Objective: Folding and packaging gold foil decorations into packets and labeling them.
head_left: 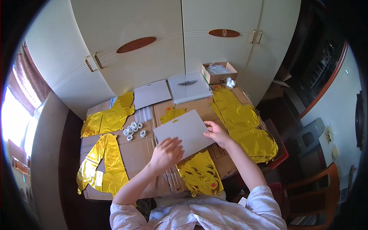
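Observation:
A flat pale grey card (188, 128) with a small hang hole near its top edge is raised at a tilt over the table's middle. My right hand (217, 135) pinches its right edge between thumb and fingers. Over the lower left part of the card lies my left hand (167, 153), its fingers stretched out and slightly blurred. Beneath the card, a gold foil balloon (201, 172), uninflated, sticks out toward me, and another gold foil piece (172, 114) shows beyond its upper edge. Several white ribbon rolls (132, 128) sit left of the card.
More flat gold foil balloons lie at left (103, 165), far left (111, 115) and right (245, 122). Behind are a stack of grey cards (152, 94), a clear plastic packet (189, 88) and a small carton (219, 74) of clear plastic pieces. Cardboard (142, 153) covers the table; a wooden chair (314, 191) stands right.

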The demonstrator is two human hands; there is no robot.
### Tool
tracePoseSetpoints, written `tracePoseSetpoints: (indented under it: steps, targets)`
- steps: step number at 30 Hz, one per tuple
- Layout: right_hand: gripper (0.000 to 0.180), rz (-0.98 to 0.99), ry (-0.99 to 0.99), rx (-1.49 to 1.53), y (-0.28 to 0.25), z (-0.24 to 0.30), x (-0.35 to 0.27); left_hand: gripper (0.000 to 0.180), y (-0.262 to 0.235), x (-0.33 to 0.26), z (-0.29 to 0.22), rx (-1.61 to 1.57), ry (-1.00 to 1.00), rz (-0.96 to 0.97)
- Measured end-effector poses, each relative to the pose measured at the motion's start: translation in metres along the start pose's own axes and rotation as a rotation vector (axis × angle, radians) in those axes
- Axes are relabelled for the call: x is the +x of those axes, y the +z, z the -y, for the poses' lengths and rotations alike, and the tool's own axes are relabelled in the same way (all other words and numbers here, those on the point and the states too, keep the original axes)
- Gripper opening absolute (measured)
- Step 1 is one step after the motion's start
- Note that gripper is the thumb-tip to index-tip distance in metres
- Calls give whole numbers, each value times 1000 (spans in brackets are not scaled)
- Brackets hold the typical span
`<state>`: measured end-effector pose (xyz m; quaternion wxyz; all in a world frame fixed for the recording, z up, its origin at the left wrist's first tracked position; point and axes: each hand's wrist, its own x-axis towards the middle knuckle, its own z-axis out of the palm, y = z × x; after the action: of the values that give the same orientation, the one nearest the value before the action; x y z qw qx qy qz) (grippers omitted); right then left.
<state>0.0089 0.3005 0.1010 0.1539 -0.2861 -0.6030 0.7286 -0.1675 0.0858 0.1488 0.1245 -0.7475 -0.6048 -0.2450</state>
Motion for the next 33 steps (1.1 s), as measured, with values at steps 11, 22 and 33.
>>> tracePoseSetpoints:
  steps: [11, 22, 33]
  targets:
    - [52, -224, -240, -662, 9, -24, -13, 54, 58, -1, 32, 28, 5, 413]
    - [62, 152, -720, -1412, -15, -15, -118, 52, 57, -3, 40, 30, 38, 482]
    - [67, 384, -667, -1476, -2, -34, -159, 49, 59, -3, 39, 40, 72, 459]
